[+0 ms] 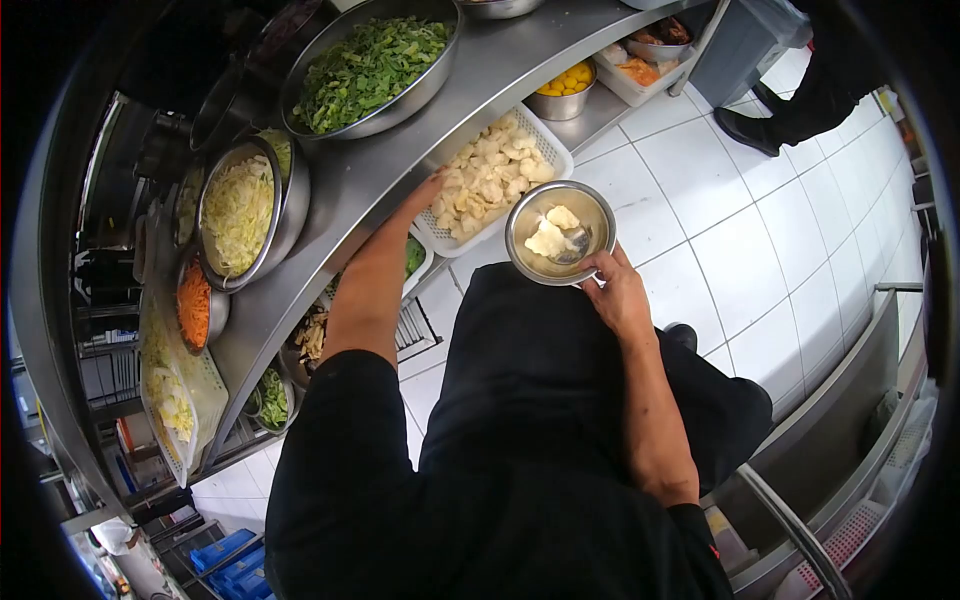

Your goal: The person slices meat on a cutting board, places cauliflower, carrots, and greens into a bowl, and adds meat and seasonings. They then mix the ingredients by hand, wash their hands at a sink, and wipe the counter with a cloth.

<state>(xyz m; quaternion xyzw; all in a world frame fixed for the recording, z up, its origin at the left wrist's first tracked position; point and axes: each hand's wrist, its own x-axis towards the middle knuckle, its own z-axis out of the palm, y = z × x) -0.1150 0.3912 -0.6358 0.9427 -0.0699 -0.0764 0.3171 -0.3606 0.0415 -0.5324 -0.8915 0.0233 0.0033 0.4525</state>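
Note:
My right hand [618, 292] grips the rim of a small steel bowl [515, 225], thumb on the near edge. A few pale yellowish chunks [547, 238] lie inside this bowl. Under the counter's edge, a white plastic basket [551, 148] is heaped with similar pale chunks [485, 180]. My left hand [432, 190] reaches to the left side of that heap. Its fingers are mostly hidden by the counter edge and the food, so their pose does not show. The bowl is held just in front of the basket, above my knees.
The steel counter [400, 150] carries bowls of chopped greens [375, 75], shredded cabbage [238, 215] and shredded carrot [194, 305]. On the low shelf are a pot of yellow balls [565, 82] and a bin of food [640, 72]. A person's shoe [745, 130] stands on the tiles.

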